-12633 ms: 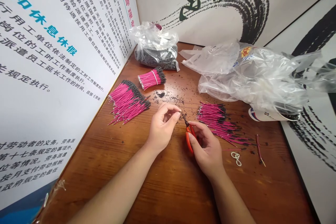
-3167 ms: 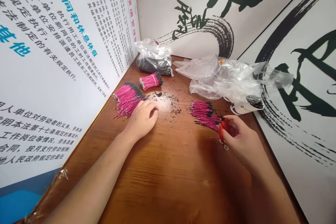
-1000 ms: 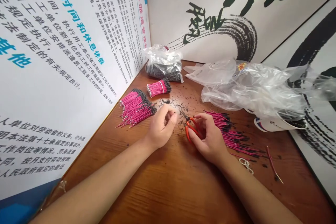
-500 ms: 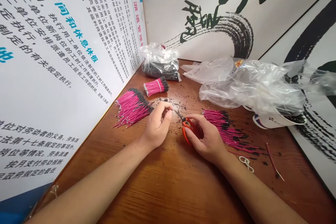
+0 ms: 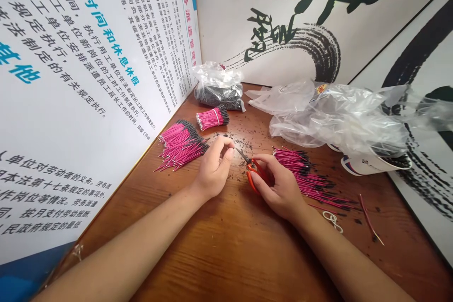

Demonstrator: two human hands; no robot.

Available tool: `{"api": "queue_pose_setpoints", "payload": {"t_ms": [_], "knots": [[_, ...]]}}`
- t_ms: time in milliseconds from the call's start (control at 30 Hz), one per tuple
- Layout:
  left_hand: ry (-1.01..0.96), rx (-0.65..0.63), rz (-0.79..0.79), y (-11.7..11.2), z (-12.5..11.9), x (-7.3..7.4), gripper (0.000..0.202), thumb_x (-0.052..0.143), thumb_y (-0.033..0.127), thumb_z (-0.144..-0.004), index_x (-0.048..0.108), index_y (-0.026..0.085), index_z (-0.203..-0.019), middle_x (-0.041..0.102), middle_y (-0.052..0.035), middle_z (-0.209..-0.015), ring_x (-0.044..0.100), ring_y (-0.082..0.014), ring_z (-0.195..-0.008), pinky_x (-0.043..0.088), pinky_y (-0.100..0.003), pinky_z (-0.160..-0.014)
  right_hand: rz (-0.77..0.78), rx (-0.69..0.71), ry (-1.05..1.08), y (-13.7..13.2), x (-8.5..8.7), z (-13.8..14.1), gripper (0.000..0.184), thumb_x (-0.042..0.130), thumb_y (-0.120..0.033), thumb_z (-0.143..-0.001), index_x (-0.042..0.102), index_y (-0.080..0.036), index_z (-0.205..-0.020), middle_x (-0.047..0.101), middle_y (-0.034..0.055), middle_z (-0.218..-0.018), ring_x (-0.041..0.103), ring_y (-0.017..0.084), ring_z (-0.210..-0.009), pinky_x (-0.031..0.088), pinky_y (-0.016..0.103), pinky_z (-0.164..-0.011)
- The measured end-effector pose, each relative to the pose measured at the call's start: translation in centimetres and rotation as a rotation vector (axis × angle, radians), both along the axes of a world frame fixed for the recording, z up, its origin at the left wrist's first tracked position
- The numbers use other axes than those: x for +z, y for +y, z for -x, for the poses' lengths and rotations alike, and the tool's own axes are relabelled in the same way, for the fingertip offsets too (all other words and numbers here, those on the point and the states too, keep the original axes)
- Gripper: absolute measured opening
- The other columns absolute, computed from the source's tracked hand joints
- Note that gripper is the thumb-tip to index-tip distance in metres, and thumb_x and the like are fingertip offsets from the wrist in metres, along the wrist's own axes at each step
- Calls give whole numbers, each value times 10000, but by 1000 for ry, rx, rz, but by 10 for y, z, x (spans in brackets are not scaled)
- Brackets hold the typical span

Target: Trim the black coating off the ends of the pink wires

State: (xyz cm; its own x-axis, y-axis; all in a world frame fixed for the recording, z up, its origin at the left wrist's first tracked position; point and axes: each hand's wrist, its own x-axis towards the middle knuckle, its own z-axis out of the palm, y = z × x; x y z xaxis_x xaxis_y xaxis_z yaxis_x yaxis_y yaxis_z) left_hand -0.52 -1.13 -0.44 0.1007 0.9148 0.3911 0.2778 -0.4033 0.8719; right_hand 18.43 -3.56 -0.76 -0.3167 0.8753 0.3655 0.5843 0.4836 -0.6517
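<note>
My left hand (image 5: 213,168) is pinched around a thin wire (image 5: 225,136), of which only a dark end shows above the fingers. My right hand (image 5: 278,187) holds small red-handled snips (image 5: 253,172), with their metal blades (image 5: 241,155) pointing up and left towards my left fingers. A loose pile of pink wires with black ends (image 5: 181,145) lies left of my left hand. Another loose pile (image 5: 304,174) lies just beyond my right hand. A banded pink bundle (image 5: 212,119) lies farther ahead.
Black crumbs (image 5: 240,145) are scattered on the wooden table (image 5: 226,255). A clear bag of black material (image 5: 218,96), crumpled plastic bags (image 5: 336,118), and a paper cup (image 5: 371,164) stand at the back. Printed boards rise along the table's sides.
Compared with the earlier frames, my hands have come together at the table's middle, and the snips have moved from the right pile. Over the last half second, they have barely moved.
</note>
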Motion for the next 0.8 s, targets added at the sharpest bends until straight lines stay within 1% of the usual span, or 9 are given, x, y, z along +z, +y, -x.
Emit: {"api": "queue_pose_setpoints", "payload": {"t_ms": [300,567,800], "knots": [[-6,-4,-10,0,0,-1,107,421,256,-978,488,196,-920,497,-12,-813,476,-151,-754,419,-290,-717,11,9,17,0,-2,-1,235,558,-286,-946,550,-208,-1168,627,4,-780,548,145,-603,368,249,-523],[2,1,-19,1,0,0,106,419,245,-972,487,194,-910,497,-12,-815,477,-150,-757,416,-288,-713,-5,13,16,1,0,1,230,557,-280,-941,556,-195,-1155,632,10,-786,554,149,-612,368,255,-533],[5,-19,-50,2,1,-3,126,418,253,-981,503,193,-911,511,-20,-838,494,-155,-785,423,-286,-719,-29,43,10,1,-1,0,226,544,-276,-954,572,-198,-1164,601,-5,-741,525,143,-574,376,256,-539]]}}
